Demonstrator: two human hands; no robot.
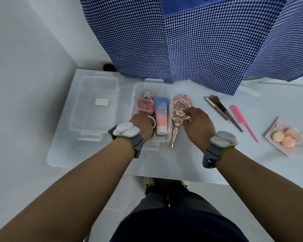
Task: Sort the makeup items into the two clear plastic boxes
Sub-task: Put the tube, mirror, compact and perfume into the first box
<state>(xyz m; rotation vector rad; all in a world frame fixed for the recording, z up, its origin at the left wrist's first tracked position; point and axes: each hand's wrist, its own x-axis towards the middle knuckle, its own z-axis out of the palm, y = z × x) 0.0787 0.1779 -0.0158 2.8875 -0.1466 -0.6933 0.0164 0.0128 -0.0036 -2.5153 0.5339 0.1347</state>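
Note:
Two clear plastic boxes stand side by side. The left box holds only a white label. The right box holds a round pink perfume bottle, a blue-to-pink tube and a small round compact. My left hand reaches into this box over the compact, fingers curled; I cannot tell if it grips anything. Just right of the box lies an ornate rose-gold hand mirror. My right hand rests on its edge, fingers spread.
On the white table to the right lie a makeup brush, a dark pencil-like stick, a pink tail comb and a packet of round puffs. Blue checked cloth hangs behind. A white wall stands at left.

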